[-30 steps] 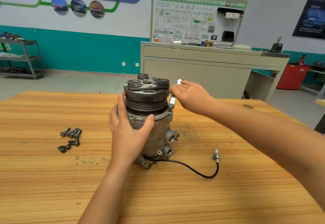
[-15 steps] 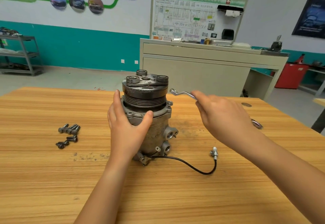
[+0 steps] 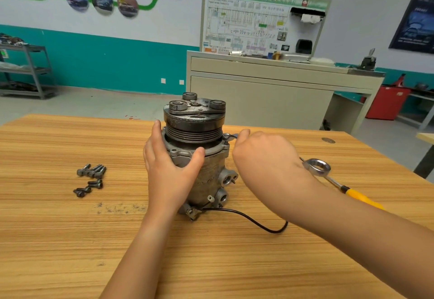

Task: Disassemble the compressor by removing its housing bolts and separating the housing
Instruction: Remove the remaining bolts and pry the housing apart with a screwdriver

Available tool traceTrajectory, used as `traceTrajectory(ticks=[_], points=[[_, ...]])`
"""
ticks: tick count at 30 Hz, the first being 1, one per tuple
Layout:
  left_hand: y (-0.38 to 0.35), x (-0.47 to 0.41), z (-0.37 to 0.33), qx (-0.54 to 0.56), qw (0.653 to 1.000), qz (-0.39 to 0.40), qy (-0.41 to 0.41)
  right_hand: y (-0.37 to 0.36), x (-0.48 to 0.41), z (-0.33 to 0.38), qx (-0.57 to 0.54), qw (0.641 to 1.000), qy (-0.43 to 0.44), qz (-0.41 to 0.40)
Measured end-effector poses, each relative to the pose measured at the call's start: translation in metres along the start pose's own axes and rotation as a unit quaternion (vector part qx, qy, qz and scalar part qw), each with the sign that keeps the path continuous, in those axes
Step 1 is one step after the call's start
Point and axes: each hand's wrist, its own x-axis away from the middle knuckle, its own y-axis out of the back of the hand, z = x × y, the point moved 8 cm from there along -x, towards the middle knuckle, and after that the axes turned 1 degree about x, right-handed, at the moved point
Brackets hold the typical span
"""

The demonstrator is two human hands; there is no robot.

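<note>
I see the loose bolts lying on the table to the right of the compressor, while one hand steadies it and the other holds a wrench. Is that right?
No. The head view shows the loose bolts lying on the table to the left of the compressor. The left hand does steady it, and the right hand holds a wrench.

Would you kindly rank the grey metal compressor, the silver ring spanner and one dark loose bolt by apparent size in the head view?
1. grey metal compressor, clearly largest.
2. silver ring spanner, partly hidden by the right hand.
3. dark loose bolt, smallest.
All lie at similar distance.
</note>
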Motion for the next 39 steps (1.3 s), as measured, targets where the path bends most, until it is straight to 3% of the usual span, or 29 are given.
traceTrajectory(ticks=[13,16,19,21,25,29,32,34,37,39], points=[[0.001,0.000,-0.001,-0.003,1.000,0.005,0.003,-0.033,-0.046,-0.058,0.064,0.987,0.108,-0.101],[0.001,0.001,-0.002,-0.002,1.000,0.008,0.008,-0.038,-0.064,-0.058,0.027,0.977,0.120,-0.174],[0.001,0.000,-0.001,0.002,1.000,0.006,0.009,-0.036,-0.069,-0.048,-0.084,0.935,0.137,-0.315],[0.001,0.001,-0.001,0.000,1.000,0.003,0.009,-0.034,-0.074,-0.038,-0.144,0.912,0.128,-0.363],[0.000,0.001,0.001,-0.002,1.000,0.002,0.011,-0.025,-0.085,-0.028,-0.198,0.905,0.123,-0.357],[0.000,0.001,-0.001,-0.014,1.000,0.005,0.011,-0.020,-0.072,-0.078,-0.303,0.879,-0.024,-0.367],[0.004,-0.005,-0.002,-0.045,0.999,0.016,0.010,-0.007,-0.030,-0.087,-0.287,0.870,-0.042,-0.399],[0.006,-0.012,-0.001,-0.075,0.996,0.038,0.013,-0.001,0.001,-0.073,-0.194,0.896,-0.024,-0.399],[0.004,-0.017,0.001,-0.090,0.993,0.071,0.016,-0.020,0.011,-0.055,-0.103,0.966,-0.041,-0.232],[0.000,-0.016,0.000,-0.074,0.994,0.076,0.019,-0.028,0.015,-0.049,-0.063,0.983,-0.049,-0.166]])
